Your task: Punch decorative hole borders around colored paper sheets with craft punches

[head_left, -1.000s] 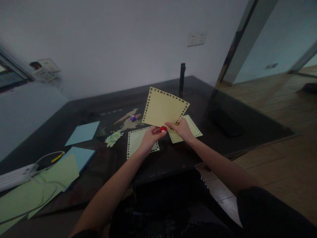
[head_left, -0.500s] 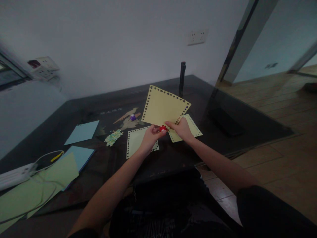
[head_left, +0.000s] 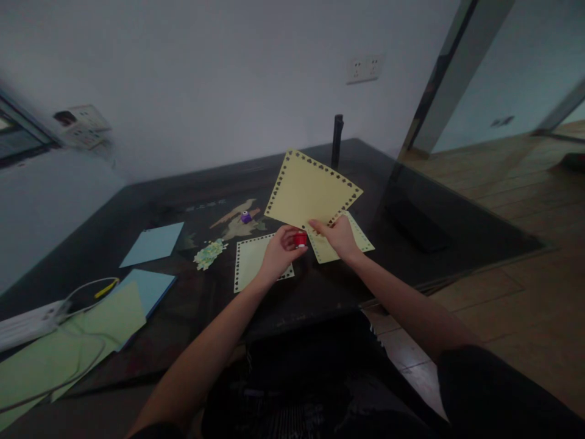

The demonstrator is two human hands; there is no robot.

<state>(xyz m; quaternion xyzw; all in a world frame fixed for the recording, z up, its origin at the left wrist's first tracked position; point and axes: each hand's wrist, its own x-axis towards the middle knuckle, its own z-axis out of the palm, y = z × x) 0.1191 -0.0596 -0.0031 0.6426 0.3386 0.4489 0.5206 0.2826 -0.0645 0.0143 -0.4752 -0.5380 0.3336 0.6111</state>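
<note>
My left hand (head_left: 278, 251) is closed around a small red paper punch (head_left: 300, 239) with a white part facing me. Pinched at its near edge in my right hand (head_left: 339, 238) is a yellow paper sheet (head_left: 313, 189), raised and tilted above the table. Small dark shapes, punched holes by their look, run along the sheet's visible edges. The punch is right beside the sheet's lower edge; I cannot tell whether they touch. Under my hands lie two more hole-edged sheets, a pale one (head_left: 249, 259) on the left and a yellow one (head_left: 359, 238) on the right.
Left on the dark table (head_left: 292, 311) are a pile of paper cutouts (head_left: 210, 253), a purple punch (head_left: 245, 216), blue sheets (head_left: 153, 244), green paper (head_left: 105, 323) and a white power strip (head_left: 31, 323) with cable. A black post (head_left: 337, 140) stands behind.
The raised yellow sheet has shifted up and right, turning slightly, with my right hand. The red punch has come away from its edge and rotated in my left hand.
</note>
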